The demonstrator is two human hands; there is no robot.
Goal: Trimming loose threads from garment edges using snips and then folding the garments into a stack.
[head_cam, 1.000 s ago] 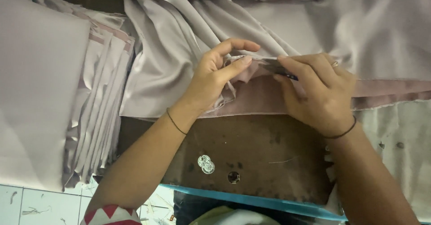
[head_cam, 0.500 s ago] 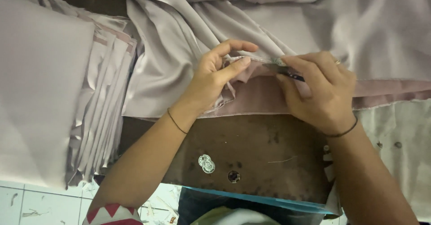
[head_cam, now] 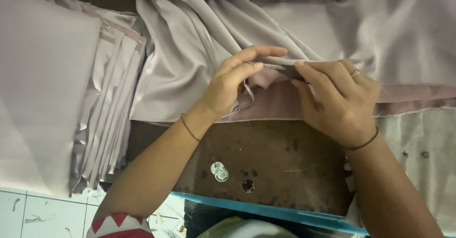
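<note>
Fabric (head_cam: 190, 72) on table (head_cam: 275, 167); stacked pieces (head_cam: 109, 114) left; perhaps coins (head_cam: 219, 171) nearer.

Head camera looks down, close

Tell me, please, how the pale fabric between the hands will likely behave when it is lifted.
The pale fabric probably hangs limp: it lies in soft folds. Its sheen suggests it may slip. The left hand and right hand pinch its edge easily, so it seems thin and light.

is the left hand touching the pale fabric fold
Touching: the head view shows the left hand pinching the pale fabric fold between thumb and fingers, with no gap.
</note>
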